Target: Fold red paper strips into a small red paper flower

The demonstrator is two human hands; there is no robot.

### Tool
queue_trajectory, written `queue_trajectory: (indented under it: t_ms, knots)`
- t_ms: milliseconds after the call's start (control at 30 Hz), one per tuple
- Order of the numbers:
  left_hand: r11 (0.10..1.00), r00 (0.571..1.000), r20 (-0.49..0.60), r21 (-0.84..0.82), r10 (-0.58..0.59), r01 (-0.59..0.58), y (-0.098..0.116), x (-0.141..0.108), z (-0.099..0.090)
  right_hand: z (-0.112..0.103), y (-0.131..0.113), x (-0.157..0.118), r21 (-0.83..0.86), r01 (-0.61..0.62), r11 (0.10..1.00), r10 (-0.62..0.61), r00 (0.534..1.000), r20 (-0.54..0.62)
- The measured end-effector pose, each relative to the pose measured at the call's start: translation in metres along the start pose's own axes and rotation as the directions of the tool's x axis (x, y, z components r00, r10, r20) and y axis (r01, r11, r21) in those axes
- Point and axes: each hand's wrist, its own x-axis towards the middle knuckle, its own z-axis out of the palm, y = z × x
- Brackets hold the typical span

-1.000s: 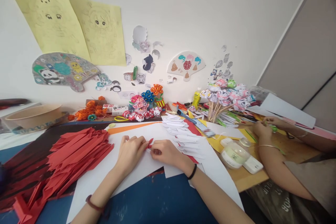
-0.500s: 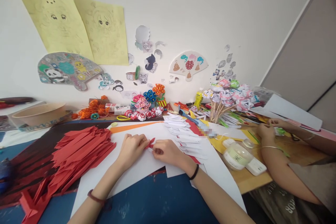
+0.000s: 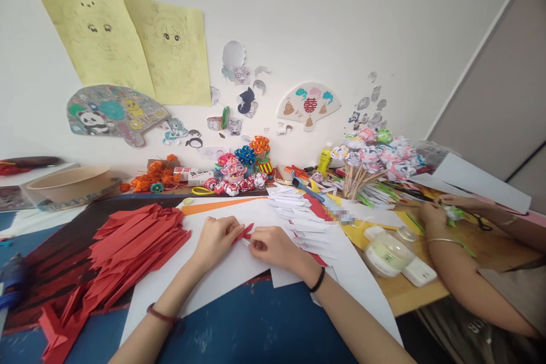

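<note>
Both forearms angle inward over the large flat white paper sheet (image 3: 232,270); left hand (image 3: 217,242) palm-down, thumb and fingertips clamped on a small red folded paper strip (image 3: 244,233) just above mid-sheet. Right hand (image 3: 273,245) is knuckles-up, fingers curled in at the strip's other end, can't tell if gripping. Writing: red double-happiness character on the white fan-shaped plaque (image 3: 309,105) beyond the sheet; pale label on the rounded translucent jar (image 3: 386,255) right of it unreadable.
</note>
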Motion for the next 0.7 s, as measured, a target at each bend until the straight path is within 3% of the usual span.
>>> queue_trajectory:
  t_ms: [300, 433, 700]
  knots:
    - [0.994, 0.996, 0.063, 0.084, 0.061, -0.066, 0.0060, -0.0044, -0.0090, 0.0004, -0.0003, -0.0015, -0.185, 0.007, 0.983, -0.017, 0.999, -0.049]
    - [0.995, 0.994, 0.088, 0.065, 0.069, -0.075, 0.0056, -0.0056, -0.0083, 0.0026, -0.0006, -0.0005, -0.146, -0.024, 0.989, 0.016, 0.998, -0.056]
    - [0.993, 0.999, 0.024, 0.114, 0.027, -0.030, 0.0056, -0.0080, -0.0005, 0.0025, -0.0045, 0.0005, 0.002, -0.020, 1.000, 0.020, 1.000, -0.024]
